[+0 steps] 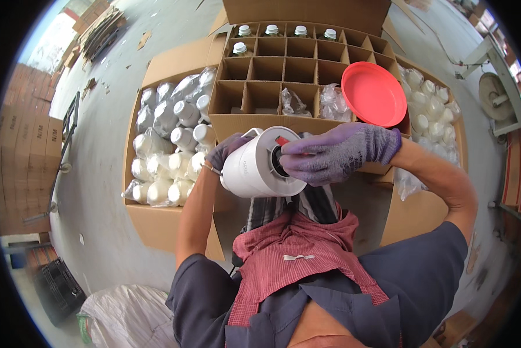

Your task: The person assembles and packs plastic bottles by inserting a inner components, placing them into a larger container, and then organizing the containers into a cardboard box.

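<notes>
A white cylindrical jug (246, 174) with a handle is tilted over my lap, its end toward me. My left hand (228, 149), in a purple-grey glove, grips it from its far left side; most of those fingers are hidden behind the jug. My right hand (330, 153), gloved alike, has its fingers bent together at the black round opening (278, 161) in the jug's end. A small red piece (281, 140) shows beside these fingers. What they pinch is hidden.
Ahead stands a divided carton (266, 123) holding several white-capped bottles (240, 49) and plastic-wrapped pieces. A red round basin (374, 93) rests on its right corner. Cartons of white parts flank it: left carton (150, 211), right carton (462, 139). A pale sack (127, 316) lies lower left.
</notes>
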Action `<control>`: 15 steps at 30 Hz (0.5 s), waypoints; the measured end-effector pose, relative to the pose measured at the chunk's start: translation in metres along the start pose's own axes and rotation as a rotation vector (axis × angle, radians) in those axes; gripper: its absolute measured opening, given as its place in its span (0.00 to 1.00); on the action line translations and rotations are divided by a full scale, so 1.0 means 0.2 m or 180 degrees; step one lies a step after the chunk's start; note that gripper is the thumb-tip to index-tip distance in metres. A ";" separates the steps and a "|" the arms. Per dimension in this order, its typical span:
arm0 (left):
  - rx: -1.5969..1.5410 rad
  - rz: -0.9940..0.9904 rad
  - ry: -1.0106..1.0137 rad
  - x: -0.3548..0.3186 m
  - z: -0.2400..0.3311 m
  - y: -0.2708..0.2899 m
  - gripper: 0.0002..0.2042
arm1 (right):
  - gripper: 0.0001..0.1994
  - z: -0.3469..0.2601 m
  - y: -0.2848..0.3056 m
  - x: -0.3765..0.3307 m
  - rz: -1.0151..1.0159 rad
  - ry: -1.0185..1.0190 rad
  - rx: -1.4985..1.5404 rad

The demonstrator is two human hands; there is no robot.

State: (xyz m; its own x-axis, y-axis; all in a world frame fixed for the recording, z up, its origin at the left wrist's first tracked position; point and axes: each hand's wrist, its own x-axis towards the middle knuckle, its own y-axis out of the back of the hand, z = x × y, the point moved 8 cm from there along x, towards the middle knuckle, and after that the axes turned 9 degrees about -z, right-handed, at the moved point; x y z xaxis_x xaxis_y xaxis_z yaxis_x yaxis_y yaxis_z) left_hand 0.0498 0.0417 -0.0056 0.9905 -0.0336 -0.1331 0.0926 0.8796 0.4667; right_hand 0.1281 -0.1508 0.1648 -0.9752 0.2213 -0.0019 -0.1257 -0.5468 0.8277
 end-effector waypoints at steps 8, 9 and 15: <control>-0.1570 -0.0078 0.1420 0.01 -0.11 -0.04 0.13 | 0.04 -0.01 -0.06 0.11 -0.0151 0.0225 -0.0055; -0.1822 0.0312 0.1185 0.00 -0.07 -0.04 0.13 | 0.03 0.00 -0.10 0.09 -0.0260 -0.0281 0.0525; -0.1204 0.2606 0.1025 -0.29 -0.05 0.03 0.09 | 0.10 0.02 -0.51 -0.23 0.1440 -0.4209 0.5273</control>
State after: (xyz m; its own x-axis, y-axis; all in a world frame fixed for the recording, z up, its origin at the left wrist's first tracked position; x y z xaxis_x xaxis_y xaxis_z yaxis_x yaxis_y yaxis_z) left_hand -0.0086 0.0529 -0.0036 0.6527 0.7424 -0.1513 -0.7111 0.6692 0.2157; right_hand 0.1868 -0.1019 0.0829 -0.1347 0.9902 -0.0376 0.9551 0.1398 0.2611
